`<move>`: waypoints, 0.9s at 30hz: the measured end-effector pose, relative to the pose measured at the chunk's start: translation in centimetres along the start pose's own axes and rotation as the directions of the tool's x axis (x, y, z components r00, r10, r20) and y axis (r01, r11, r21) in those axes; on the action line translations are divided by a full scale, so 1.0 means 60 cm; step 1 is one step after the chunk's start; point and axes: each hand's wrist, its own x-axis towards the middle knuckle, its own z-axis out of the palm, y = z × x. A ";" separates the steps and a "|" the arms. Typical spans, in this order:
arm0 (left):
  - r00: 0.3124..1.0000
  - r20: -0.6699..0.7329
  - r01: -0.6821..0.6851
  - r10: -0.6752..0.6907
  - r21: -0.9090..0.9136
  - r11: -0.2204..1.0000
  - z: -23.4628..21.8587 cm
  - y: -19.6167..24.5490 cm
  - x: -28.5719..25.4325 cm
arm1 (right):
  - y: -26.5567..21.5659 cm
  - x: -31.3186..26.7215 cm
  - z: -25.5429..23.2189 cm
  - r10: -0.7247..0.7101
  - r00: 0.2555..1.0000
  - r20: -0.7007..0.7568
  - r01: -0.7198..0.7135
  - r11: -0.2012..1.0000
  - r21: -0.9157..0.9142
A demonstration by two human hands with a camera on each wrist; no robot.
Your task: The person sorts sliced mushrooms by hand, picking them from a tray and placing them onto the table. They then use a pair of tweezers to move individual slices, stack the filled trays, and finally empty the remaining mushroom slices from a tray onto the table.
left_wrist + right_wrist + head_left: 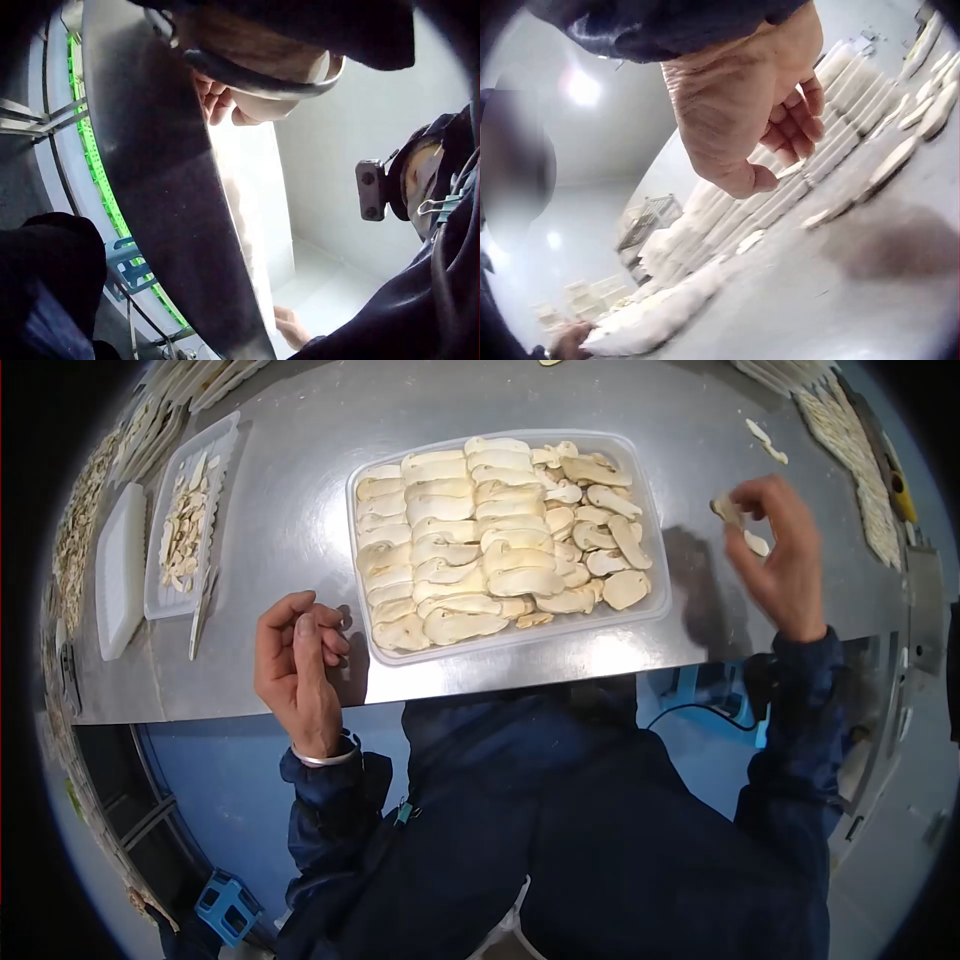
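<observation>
At a metal table (300,480), a person's right hand (785,555) pinches a mushroom slice (722,510) to the right of a plastic tray (662,585), where sliced mushrooms (440,550) lie in overlapping rows; the left hand (300,665), fingers loosely curled, is just beside the tray's left side.

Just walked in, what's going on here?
A person is at a metal table with a plastic tray of mushroom slices. The right hand, off the tray's right side, pinches a small mushroom piece. The left hand, near the left edge, appears empty. Slices overlap in columns on the left, looser on the right.
</observation>
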 end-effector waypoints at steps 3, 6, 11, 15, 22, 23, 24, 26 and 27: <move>1.000 0.010 -0.009 0.009 0.008 1.000 0.000 0.000 -0.001 | -0.112 0.000 0.021 -0.221 0.975 0.003 0.220 0.972 0.077; 1.000 0.003 -0.011 0.011 0.007 1.000 0.001 0.001 -0.002 | -0.172 -0.008 0.063 -0.274 0.962 0.001 0.269 0.944 0.189; 1.000 -0.002 -0.018 0.018 -0.004 1.000 -0.002 -0.003 -0.002 | -0.198 0.001 0.088 -0.291 0.954 0.069 0.266 0.932 0.247; 1.000 -0.006 -0.025 0.024 -0.014 1.000 0.000 -0.002 -0.001 | -0.200 0.004 0.095 -0.306 0.948 0.090 0.277 0.929 0.244; 0.999 -0.001 -0.040 0.040 -0.007 0.999 -0.002 -0.005 -0.001 | -0.201 0.007 0.102 -0.314 0.945 0.089 0.283 0.925 0.254; 0.999 0.001 -0.040 0.040 -0.002 0.999 -0.002 -0.006 -0.001 | -0.201 0.007 0.102 -0.314 0.945 0.090 0.283 0.925 0.253; 0.999 0.004 -0.040 0.040 0.005 0.999 -0.003 -0.006 -0.001 | -0.200 0.008 0.101 -0.311 0.947 0.085 0.282 0.926 0.251; 0.999 0.006 -0.041 0.041 0.014 0.999 -0.003 -0.006 -0.001 | -0.196 0.009 0.095 -0.294 0.954 0.057 0.273 0.933 0.235; 0.999 0.006 -0.040 0.040 0.017 0.999 -0.003 -0.006 -0.001 | -0.193 0.011 0.089 -0.280 0.959 0.036 0.266 0.938 0.221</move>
